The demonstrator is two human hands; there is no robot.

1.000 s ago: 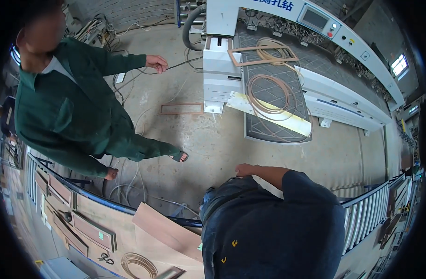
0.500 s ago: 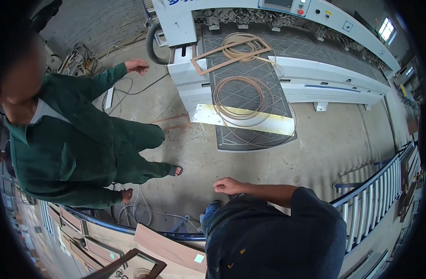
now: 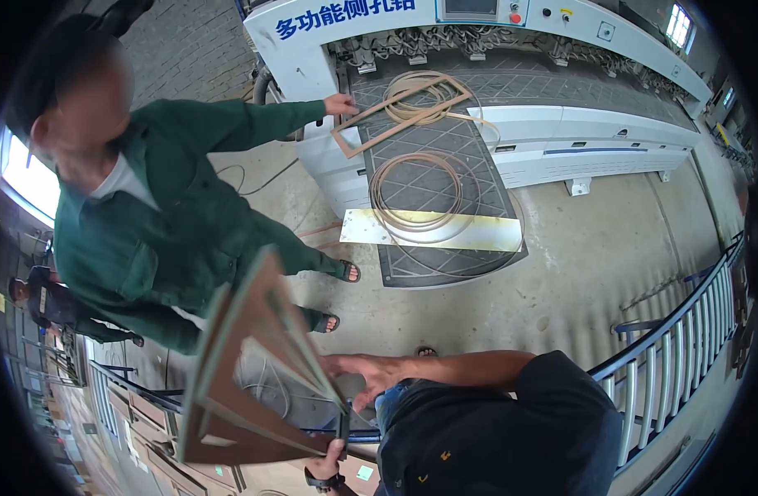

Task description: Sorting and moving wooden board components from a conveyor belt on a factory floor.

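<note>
A brown rectangular frame (image 3: pixel 230 413) with open cut-outs stands tilted at the lower left; whether it is one piece or several stacked cannot be made out. My left hand (image 3: pixel 333 459), with a dark band at its wrist, grips the lower right corner. By the upper right edge of that frame is my right hand (image 3: pixel 375 376), fingers stretched and thumb apart; contact there is unclear. A person in green (image 3: pixel 172 198) faces me across the frame. That person's hand (image 3: pixel 340 104) reaches to a thin light-brown frame (image 3: pixel 395 112) on the machine bed.
A long white machine (image 3: pixel 313 50) crosses the back. Coiled edging strips (image 3: pixel 375 186) and a pale board (image 3: pixel 433 231) lie on its dark bed extension (image 3: pixel 412 277). A roller conveyor (image 3: pixel 685 347) curves at right. Panels (image 3: pixel 160 450) lie at lower left. Another person (image 3: pixel 52 298) is farther off.
The brown frame has been raised into view, with my left hand on it. My right hand has moved down and left toward it. The person in green has stretched an arm to the machine.
</note>
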